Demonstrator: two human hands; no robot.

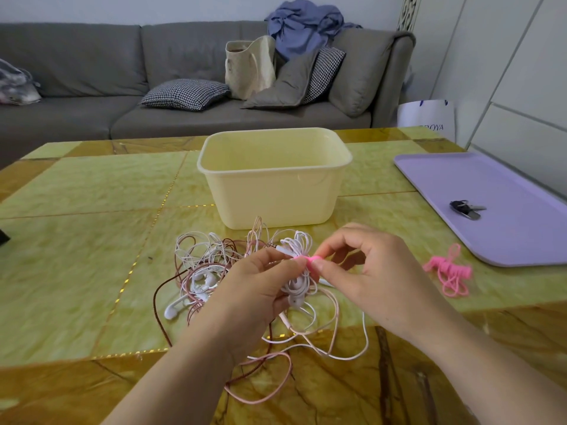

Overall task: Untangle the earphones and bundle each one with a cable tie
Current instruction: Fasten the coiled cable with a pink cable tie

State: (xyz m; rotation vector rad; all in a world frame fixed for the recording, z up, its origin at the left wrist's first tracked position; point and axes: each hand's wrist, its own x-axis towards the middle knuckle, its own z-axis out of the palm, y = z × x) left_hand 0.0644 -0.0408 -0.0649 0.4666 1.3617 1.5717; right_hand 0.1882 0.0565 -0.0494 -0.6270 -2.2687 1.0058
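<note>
Both hands meet over the near middle of the table (76, 210), just in front of the cream tub (276, 194). The left hand (254, 283) grips a coiled white earphone (299, 244) around its waist, with the fingers curled round the bundle and the thumb on top. Loops of cord fan out above and below the grip. The right hand (368, 271) pinches a pink cable tie (310, 258) between thumb and forefinger, right at the middle of the coil — the tie lies across the cords, against the left thumb tip. The two hands are close together, nearly touching at the fingertips.

The tangle of earphones (202, 265) lies left of the left hand and trails under both forearms toward the near edge. Its white, pale pink and dark brown cords loop through one another, and white earbuds show at its near left side. Whether the held coil's cord runs into the tangle cannot be told.

Right of the right hand, a small heap of spare pink ties (451, 271) sits on the table, just beside the near edge of the lilac tray (506, 240). A bunch of keys (466, 208) lies on the tray. Beyond the table stands a grey sofa (76, 72) — on it a checked cushion (187, 95), a canvas tote (248, 65) and a blue garment (303, 23).
</note>
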